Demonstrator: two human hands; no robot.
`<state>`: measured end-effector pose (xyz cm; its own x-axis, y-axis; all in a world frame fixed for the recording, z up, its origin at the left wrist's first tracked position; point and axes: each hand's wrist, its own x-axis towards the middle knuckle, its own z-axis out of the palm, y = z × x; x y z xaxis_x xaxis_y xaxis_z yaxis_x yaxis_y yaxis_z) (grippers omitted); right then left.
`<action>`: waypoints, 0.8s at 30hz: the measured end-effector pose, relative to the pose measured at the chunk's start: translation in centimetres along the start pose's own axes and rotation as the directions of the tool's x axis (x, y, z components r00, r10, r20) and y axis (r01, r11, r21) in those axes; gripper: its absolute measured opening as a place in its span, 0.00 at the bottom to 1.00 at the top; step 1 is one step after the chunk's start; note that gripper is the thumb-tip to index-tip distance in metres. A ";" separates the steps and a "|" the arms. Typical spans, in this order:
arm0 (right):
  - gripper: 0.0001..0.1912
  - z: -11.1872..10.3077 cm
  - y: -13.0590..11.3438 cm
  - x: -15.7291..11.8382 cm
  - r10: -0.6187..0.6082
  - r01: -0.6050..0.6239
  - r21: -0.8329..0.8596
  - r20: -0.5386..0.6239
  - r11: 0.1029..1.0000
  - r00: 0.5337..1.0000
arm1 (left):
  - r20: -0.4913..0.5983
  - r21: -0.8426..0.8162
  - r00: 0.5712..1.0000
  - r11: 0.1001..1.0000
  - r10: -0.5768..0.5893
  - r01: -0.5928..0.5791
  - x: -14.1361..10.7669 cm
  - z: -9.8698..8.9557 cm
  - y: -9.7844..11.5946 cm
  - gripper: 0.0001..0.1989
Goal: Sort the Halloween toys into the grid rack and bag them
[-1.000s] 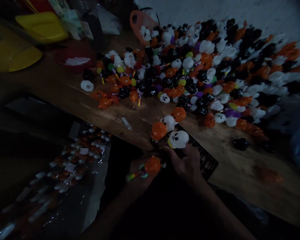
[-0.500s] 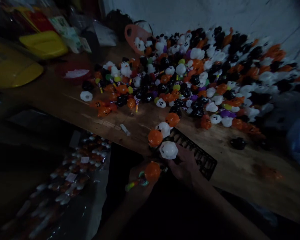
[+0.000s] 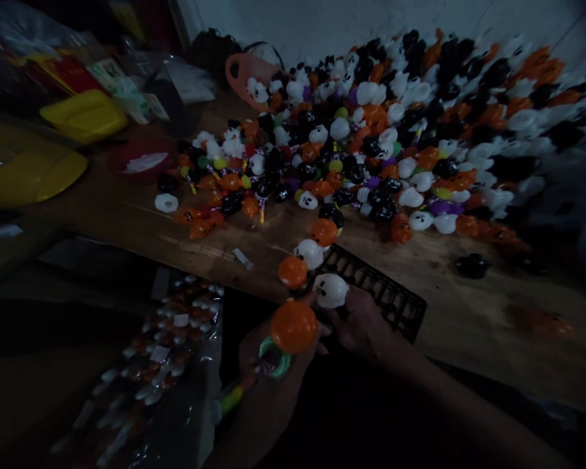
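In dim light, my left hand (image 3: 273, 381) is closed around a toy with a round orange head (image 3: 294, 327). A green ring and a multicoloured tube (image 3: 232, 398) stick out from it toward the lower left. My right hand (image 3: 364, 322) grips a white toy head (image 3: 331, 290) with a dark-eyed face, fingers curled at its side and underside; the lower part is hidden. Under and beyond the right hand lies a black slotted rack (image 3: 381, 286). At its left end are another orange head (image 3: 293, 271), a white head (image 3: 308, 254) and an orange head (image 3: 324, 232).
A big heap of orange, white, black and purple toy pieces (image 3: 371, 130) covers the back of the wooden table (image 3: 131, 228). A red bowl (image 3: 139, 163) and yellow containers (image 3: 85, 116) stand left. Below left, a clear bag (image 3: 176, 352) holds similar pieces.
My left hand has raised the orange-headed toy, which looks larger and nearer the camera. The white head in my right hand has turned, so its face shows more. The view has shifted slightly.
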<state>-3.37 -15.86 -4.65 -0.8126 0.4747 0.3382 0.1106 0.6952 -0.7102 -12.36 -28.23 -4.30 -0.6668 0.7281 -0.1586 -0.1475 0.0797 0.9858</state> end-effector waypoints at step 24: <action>0.04 0.5 -0.5 0.7 0.043 -0.043 0.032 0.013 0.999 0.999 | -0.061 -0.114 0.989 0.986 -0.133 0.126 1.3 -1.2 -1.2 0.11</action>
<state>-4.29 -16.08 -4.36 -0.8143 0.4973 0.2995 0.1273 0.6563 -0.7436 -13.91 -28.18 -5.77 -0.6846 0.6680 -0.2916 -0.3123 0.0926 0.9455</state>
